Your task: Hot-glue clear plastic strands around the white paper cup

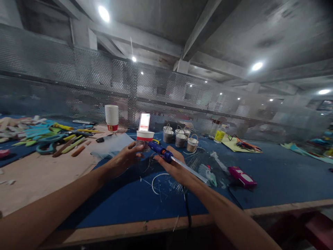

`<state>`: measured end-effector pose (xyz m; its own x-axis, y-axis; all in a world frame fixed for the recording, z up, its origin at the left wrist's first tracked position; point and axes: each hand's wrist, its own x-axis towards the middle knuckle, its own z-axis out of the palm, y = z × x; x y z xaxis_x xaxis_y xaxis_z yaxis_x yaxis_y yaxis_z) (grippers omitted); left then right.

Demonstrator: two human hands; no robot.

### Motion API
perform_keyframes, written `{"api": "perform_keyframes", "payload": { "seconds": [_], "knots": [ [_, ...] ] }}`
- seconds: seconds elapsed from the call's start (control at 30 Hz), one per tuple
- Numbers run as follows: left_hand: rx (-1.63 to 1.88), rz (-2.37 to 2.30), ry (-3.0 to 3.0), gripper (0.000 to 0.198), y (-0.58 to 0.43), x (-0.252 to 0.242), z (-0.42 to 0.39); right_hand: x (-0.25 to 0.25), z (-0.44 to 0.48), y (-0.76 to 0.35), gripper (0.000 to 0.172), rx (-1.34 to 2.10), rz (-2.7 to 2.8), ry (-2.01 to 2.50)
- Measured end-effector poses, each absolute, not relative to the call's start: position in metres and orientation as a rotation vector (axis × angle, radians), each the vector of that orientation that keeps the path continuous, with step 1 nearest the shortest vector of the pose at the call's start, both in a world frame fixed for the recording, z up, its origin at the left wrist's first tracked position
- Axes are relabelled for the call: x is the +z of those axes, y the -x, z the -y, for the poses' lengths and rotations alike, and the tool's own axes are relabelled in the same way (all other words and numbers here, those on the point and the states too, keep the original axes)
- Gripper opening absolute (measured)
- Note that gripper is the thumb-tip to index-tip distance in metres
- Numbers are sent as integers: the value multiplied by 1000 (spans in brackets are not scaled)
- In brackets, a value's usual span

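Note:
A paper cup (145, 136) with a white rim and a red band is held in my left hand (128, 157), its lower part partly covered by the fingers. My right hand (174, 166) is wrapped round a blue hot glue gun (161, 152). Its front end points at the cup; whether it touches the cup I cannot tell. Out of the gun's back sticks a long clear glue stick (191, 169), lying above my right forearm. Just beyond my right hand stand several small white-topped buckets with looped handles, one (192, 143) set nearest to me.
A stack of paper cups (112, 116) stands at the back left. Scissors (49, 144), coloured strips and scraps litter the left side. Thin wires (179, 184) lie near my right hand. Further right are a magenta device (242, 177) and a yellow-labelled bottle (220, 134). A black cord (186, 205) crosses the table edge.

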<state>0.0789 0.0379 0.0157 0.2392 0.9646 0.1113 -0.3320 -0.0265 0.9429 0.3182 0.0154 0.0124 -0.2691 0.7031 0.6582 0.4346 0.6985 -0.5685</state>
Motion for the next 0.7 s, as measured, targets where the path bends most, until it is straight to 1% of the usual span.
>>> {"api": "perform_keyframes", "payload": {
  "seconds": [0.2, 0.33, 0.5, 0.6, 0.7],
  "knots": [
    [1199, -740, -1114, 48, -79, 16, -39, 11, -17, -319, 39, 363, 1915, 869],
    [1200, -740, -1123, 40, -78, 15, -39, 11, -17, -319, 39, 353, 1923, 888],
    [1210, -717, -1136, 29, -77, 15, -38, 13, -14, -319, 43, 370, 1899, 906],
    [1203, -714, -1134, 29, -77, 16, -36, 13, -15, -319, 46, 390, 1887, 916],
    [1193, -723, -1124, 35, -77, 17, -35, 13, -15, -319, 48, 400, 1878, 914]
  ]
}}
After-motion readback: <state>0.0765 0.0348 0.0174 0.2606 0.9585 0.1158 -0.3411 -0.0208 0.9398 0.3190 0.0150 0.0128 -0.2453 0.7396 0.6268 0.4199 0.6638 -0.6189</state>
